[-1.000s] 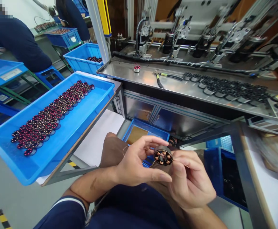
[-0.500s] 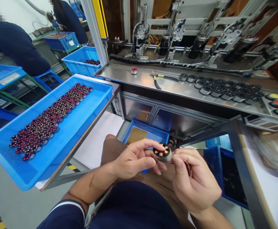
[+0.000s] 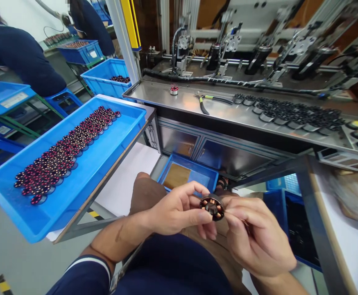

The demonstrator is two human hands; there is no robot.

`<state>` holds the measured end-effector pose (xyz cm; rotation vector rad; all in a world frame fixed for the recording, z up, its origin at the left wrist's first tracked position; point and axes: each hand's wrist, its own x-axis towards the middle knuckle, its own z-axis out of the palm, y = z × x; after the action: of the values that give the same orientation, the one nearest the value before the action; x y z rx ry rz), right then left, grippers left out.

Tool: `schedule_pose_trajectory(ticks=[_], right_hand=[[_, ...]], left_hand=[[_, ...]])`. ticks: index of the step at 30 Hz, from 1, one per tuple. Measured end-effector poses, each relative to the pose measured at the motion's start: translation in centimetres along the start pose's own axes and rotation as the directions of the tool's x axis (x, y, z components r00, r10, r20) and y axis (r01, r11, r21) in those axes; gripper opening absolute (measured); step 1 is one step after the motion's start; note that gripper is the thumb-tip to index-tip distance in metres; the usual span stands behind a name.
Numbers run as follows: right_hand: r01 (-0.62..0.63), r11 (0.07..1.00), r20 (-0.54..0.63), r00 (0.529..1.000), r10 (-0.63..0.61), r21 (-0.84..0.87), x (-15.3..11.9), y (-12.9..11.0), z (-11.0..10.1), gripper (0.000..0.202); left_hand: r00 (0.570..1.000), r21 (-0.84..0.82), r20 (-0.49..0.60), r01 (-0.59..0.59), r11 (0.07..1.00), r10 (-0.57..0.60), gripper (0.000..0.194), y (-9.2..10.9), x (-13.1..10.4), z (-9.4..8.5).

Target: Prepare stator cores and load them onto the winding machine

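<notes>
A metal machine bench [image 3: 186, 98] stands in front, with pliers [image 3: 205, 99] and rows of black rings [image 3: 295, 114] on it. At left is a blue tray [image 3: 117, 135] with many wound coils [image 3: 59, 157]. Over the lap, the left hand [image 3: 179, 211] pinches a round coil part [image 3: 212, 207] between thumb and fingers. The right hand [image 3: 255, 233], thumb pressed against fingers, holds thin copper wire [image 3: 246, 225] beside this part.

Left: tray [image 3: 117, 131], parts [image 3: 68, 149] massed in it. Ahead: counter [image 3: 186, 102]; on it, left to right, 1 lone piece [image 3: 174, 90], pliers [image 3: 203, 105], clustered cores [image 3: 295, 114]. Machine [image 3: 234, 43] behind; bin [image 3: 208, 178] below. Before counter: 1 stator [image 3: 212, 207] between left hand [image 3: 179, 213] and right hand [image 3: 259, 235].
</notes>
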<state>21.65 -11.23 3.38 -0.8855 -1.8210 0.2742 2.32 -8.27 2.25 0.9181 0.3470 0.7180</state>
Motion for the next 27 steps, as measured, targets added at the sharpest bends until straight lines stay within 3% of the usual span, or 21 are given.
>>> schedule_pose_trajectory(ticks=[3,6,9,11,14,16,19,22,25,27], right_hand=[[-0.079,0.997,-0.056,0.995,0.08,0.018,-0.3,-0.4,0.5,0.017],[-0.203,0.966,-0.122,0.967,0.224,0.16,-0.5,-0.8,1.6,0.015],[-0.366,0.85,-0.062,0.906,0.418,0.38,-0.9,-0.7,2.4,0.016],[-0.454,0.721,0.026,0.854,0.519,0.523,-1.2,-0.3,2.8,0.02],[-0.507,0.539,0.135,0.8,0.584,0.673,-1.6,0.2,3.1,0.023],[-0.516,0.482,0.162,0.783,0.6,0.709,-1.7,0.4,3.3,0.022],[-0.502,0.53,0.131,0.798,0.588,0.683,-1.6,0.3,3.4,0.022],[-0.426,0.72,0.022,0.867,0.497,0.548,-1.5,0.3,3.1,0.019],[-0.232,0.919,-0.052,0.964,0.261,0.32,-1.1,0.5,2.0,0.015],[-0.077,0.977,-0.005,0.997,0.079,0.198,-0.7,0.7,1.0,0.02]], left_hand=[[0.992,0.028,-0.047,-0.118,0.993,0.12,0.039,-0.4,0.1,0.0],[0.94,0.245,-0.067,-0.309,0.919,0.334,0.039,-0.5,0.2,-0.1],[0.803,0.609,0.042,-0.493,0.622,0.595,0.047,-0.2,0.3,-0.5],[0.731,0.73,0.147,-0.535,0.425,0.666,0.06,0.1,0.3,-0.6],[0.707,0.782,0.197,-0.531,0.326,0.68,0.067,0.4,0.2,-0.8],[0.711,0.799,0.192,-0.513,0.313,0.676,0.067,0.4,0.1,-0.7],[0.733,0.783,0.155,-0.5,0.37,0.663,0.062,0.3,-0.1,-0.6],[0.793,0.655,0.059,-0.489,0.576,0.606,0.046,0.3,-0.4,-0.4],[0.885,0.363,-0.033,-0.423,0.83,0.465,0.044,0.5,-0.7,-0.4],[0.941,0.169,-0.113,-0.299,0.939,0.32,0.048,0.6,-0.6,-0.6]])
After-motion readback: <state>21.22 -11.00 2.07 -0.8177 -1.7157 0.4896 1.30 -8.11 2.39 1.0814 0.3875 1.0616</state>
